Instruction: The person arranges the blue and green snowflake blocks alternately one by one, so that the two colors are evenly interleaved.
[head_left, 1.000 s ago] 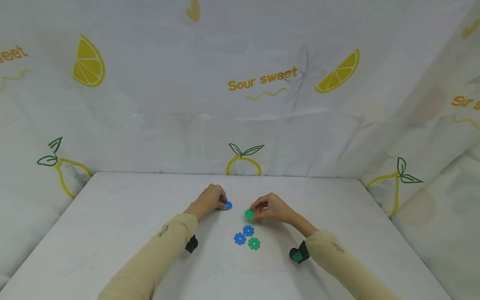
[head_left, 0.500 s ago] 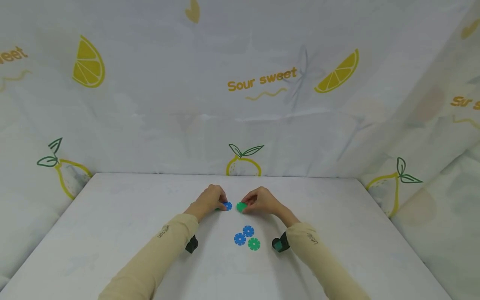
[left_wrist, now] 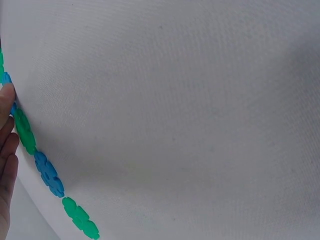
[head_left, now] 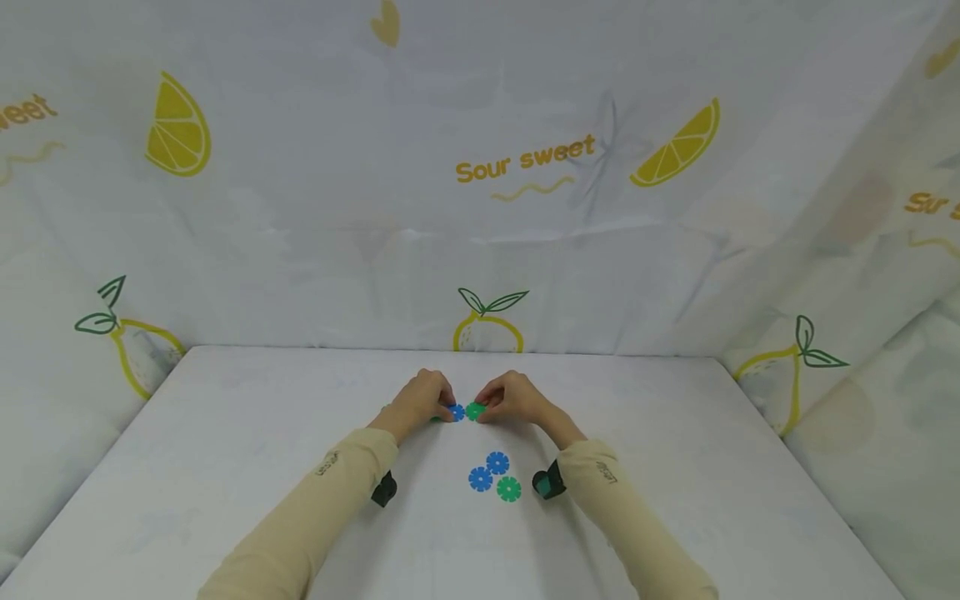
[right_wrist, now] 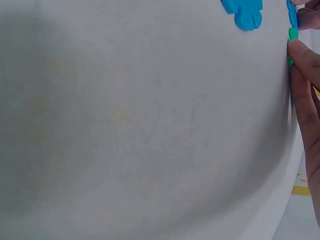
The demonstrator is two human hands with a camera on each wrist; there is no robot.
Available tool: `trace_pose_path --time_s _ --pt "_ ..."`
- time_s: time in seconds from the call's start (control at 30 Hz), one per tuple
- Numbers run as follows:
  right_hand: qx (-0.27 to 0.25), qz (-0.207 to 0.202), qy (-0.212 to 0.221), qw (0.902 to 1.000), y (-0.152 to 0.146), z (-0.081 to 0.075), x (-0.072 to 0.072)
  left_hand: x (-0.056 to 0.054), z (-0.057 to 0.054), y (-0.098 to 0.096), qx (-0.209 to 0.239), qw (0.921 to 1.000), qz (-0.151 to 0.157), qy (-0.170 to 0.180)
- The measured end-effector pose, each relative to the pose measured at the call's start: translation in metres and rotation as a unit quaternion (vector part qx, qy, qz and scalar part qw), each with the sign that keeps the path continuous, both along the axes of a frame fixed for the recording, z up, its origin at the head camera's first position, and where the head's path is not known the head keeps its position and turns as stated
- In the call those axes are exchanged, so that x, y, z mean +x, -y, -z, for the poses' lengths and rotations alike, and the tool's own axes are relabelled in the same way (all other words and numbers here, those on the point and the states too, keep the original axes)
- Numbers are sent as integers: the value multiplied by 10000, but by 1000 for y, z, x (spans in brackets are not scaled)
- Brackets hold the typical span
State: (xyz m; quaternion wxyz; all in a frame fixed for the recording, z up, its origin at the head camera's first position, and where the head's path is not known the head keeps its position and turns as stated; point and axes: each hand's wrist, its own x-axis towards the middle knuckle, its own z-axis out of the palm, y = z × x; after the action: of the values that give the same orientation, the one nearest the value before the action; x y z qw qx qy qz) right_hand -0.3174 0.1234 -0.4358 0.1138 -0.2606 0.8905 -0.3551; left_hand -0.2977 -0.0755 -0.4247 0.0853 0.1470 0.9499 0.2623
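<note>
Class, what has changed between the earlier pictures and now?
The right hand carried its green disc leftward and slightly forward, close to the blue disc in the left hand. Nothing was newly gripped or let go. The left hand, its blue disc and the three loose discs stayed put.

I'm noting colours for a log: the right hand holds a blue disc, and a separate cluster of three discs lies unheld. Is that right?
Not quite: the right hand holds a green disc, as the head view shows. The cluster of three discs does lie unheld.
</note>
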Motion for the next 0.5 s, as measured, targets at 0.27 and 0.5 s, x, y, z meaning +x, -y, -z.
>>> trace_pose_path --time_s 0.27,0.5 --pt "252 42 32 9997 2 -4 1 0 -2 0 -69 10000 17 26" --pt "290 -23 42 9996 1 -6 -1 1 -4 -1 -89 9999 42 65"
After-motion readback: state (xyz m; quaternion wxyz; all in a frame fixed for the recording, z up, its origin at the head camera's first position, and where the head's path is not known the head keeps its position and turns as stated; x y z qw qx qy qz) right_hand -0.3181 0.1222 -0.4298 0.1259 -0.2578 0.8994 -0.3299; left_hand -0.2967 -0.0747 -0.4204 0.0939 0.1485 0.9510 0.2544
